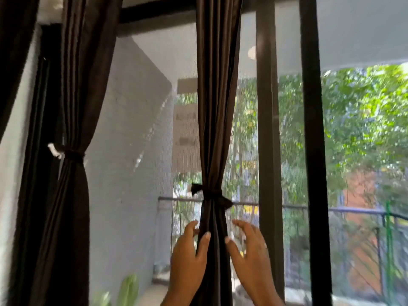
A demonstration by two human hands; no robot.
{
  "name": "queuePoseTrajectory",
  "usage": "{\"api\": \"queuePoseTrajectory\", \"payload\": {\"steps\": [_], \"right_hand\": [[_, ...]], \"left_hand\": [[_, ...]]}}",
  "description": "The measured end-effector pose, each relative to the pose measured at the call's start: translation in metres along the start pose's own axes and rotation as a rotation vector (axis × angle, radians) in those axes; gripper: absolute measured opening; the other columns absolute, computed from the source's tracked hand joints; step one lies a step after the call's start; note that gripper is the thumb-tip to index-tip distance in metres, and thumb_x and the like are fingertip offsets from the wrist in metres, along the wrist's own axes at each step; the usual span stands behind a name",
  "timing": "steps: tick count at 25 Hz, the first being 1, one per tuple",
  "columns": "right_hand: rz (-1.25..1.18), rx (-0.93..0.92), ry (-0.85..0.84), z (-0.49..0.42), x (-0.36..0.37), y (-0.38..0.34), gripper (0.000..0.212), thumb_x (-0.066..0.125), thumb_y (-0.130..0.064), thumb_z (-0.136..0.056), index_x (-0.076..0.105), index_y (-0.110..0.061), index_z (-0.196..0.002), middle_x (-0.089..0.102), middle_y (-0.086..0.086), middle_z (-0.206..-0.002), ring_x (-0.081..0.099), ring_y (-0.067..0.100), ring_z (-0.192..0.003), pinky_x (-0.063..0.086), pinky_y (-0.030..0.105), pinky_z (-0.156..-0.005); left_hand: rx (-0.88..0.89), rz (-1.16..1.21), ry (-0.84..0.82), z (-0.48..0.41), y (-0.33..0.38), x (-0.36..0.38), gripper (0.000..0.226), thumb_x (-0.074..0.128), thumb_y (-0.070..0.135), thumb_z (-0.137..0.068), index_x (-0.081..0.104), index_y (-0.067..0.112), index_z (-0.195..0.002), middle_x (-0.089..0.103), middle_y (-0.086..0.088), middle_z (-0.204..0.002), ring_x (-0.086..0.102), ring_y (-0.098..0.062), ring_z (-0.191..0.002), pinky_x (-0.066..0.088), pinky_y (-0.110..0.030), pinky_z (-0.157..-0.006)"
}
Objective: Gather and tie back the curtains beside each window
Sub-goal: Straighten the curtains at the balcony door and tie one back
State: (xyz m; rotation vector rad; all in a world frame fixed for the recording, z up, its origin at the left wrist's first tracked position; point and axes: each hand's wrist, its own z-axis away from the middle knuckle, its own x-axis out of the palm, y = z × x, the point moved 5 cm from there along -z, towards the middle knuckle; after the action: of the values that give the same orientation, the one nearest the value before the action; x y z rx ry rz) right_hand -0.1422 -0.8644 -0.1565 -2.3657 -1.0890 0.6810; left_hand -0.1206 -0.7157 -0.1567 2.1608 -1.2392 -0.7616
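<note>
Balcony railing (176, 198) outside; green trees (364, 107) beyond; leafy plant (129, 288) bottom left.

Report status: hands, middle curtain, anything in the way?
Left hand pinches middle curtain below its tie. Right hand open beside it. Left curtain tied too. Nothing blocking.

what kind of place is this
Probably a room in a home, at tall windows: dark tied-back curtains, a balcony railing outside, leafy trees beyond.
</note>
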Motion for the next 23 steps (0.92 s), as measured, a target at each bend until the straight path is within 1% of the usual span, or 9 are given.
{"api": "queuePoseTrajectory", "payload": {"steps": [4, 7, 9, 11, 12, 14, 17, 20, 23], "right_hand": [[0.328, -0.058, -0.076, 0.029, 0.006, 0.002, 0.05, 0.052, -0.028, -0.092, 0.036, -0.018, -0.139, 0.029, 0.003, -0.148, 0.031, 0.019, -0.134, 0.034, 0.029, -0.1], [0.461, -0.054, -0.185, 0.06, 0.013, 0.013, 0.061, 0.043, -0.033, -0.095, 0.014, -0.021, -0.147, 0.0, 0.003, -0.157, 0.003, 0.019, -0.145, 0.02, 0.028, -0.112], [0.577, -0.071, -0.252, 0.074, 0.018, 0.018, 0.067, 0.04, -0.035, -0.096, -0.001, -0.023, -0.148, -0.013, 0.006, -0.156, -0.012, 0.021, -0.144, 0.002, 0.026, -0.114], [0.674, -0.064, -0.305, 0.096, 0.023, 0.023, 0.069, 0.038, -0.034, -0.096, -0.009, -0.023, -0.146, -0.019, 0.011, -0.154, -0.021, 0.025, -0.141, -0.01, 0.029, -0.112], [0.709, -0.048, -0.32, 0.107, 0.023, 0.026, 0.069, 0.037, -0.034, -0.096, -0.01, -0.023, -0.145, -0.02, 0.012, -0.153, -0.025, 0.026, -0.139, -0.011, 0.031, -0.113], [0.754, -0.01, -0.324, 0.13, 0.024, 0.03, 0.07, 0.037, -0.034, -0.096, -0.013, -0.023, -0.144, -0.023, 0.01, -0.152, -0.032, 0.024, -0.134, -0.007, 0.035, -0.116], [0.816, 0.07, -0.303, 0.168, 0.016, 0.032, 0.072, 0.036, -0.038, -0.097, -0.022, -0.027, -0.139, -0.028, 0.007, -0.15, -0.032, 0.023, -0.134, -0.007, 0.033, -0.116], [0.863, 0.161, -0.275, 0.205, -0.009, 0.03, 0.074, 0.038, -0.04, -0.096, -0.02, -0.027, -0.138, -0.028, 0.004, -0.147, -0.031, 0.021, -0.134, -0.012, 0.029, -0.112], [0.93, 0.272, -0.279, 0.237, -0.042, 0.03, 0.074, 0.037, -0.042, -0.096, -0.02, -0.026, -0.14, -0.027, 0.006, -0.148, -0.026, 0.023, -0.137, -0.014, 0.03, -0.111]], "left_hand": [[0.13, -0.374, -0.07, 0.048, -0.018, 0.0, 0.056, 0.039, 0.04, -0.095, 0.029, 0.014, -0.143, 0.034, -0.003, -0.146, 0.024, -0.019, -0.138, 0.023, -0.03, -0.113], [0.183, -0.613, -0.211, 0.068, -0.031, 0.005, 0.064, 0.029, 0.047, -0.096, 0.009, 0.016, -0.148, 0.005, -0.006, -0.157, -0.003, -0.022, -0.145, 0.003, -0.041, -0.119], [0.28, -0.657, -0.258, 0.084, -0.029, 0.004, 0.065, 0.033, 0.046, -0.095, 0.017, 0.01, -0.147, 0.012, -0.012, -0.155, 0.006, -0.03, -0.144, 0.006, -0.049, -0.115], [0.389, -0.722, -0.262, 0.1, -0.024, 0.002, 0.063, 0.033, 0.047, -0.092, 0.038, 0.005, -0.139, 0.033, -0.018, -0.147, 0.031, -0.035, -0.136, 0.026, -0.056, -0.107], [0.423, -0.747, -0.262, 0.108, -0.024, 0.002, 0.063, 0.032, 0.046, -0.089, 0.045, 0.004, -0.135, 0.04, -0.019, -0.142, 0.039, -0.035, -0.131, 0.034, -0.056, -0.102], [0.438, -0.747, -0.304, 0.125, -0.031, 0.003, 0.064, 0.034, 0.046, -0.087, 0.047, 0.005, -0.133, 0.043, -0.019, -0.14, 0.043, -0.034, -0.129, 0.037, -0.053, -0.102], [0.488, -0.699, -0.368, 0.159, -0.041, 0.005, 0.064, 0.045, 0.046, -0.088, 0.041, 0.006, -0.137, 0.037, -0.018, -0.144, 0.036, -0.033, -0.133, 0.017, -0.048, -0.112], [0.462, -0.647, -0.485, 0.193, -0.042, 0.011, 0.074, 0.061, 0.046, -0.082, 0.038, 0.005, -0.139, 0.033, -0.018, -0.146, 0.032, -0.034, -0.135, 0.02, -0.049, -0.113], [0.46, -0.536, -0.574, 0.224, -0.034, 0.023, 0.075, 0.036, 0.053, -0.09, 0.01, 0.009, -0.145, 0.003, -0.014, -0.153, 0.007, -0.035, -0.142, -0.01, -0.041, -0.114]]}}
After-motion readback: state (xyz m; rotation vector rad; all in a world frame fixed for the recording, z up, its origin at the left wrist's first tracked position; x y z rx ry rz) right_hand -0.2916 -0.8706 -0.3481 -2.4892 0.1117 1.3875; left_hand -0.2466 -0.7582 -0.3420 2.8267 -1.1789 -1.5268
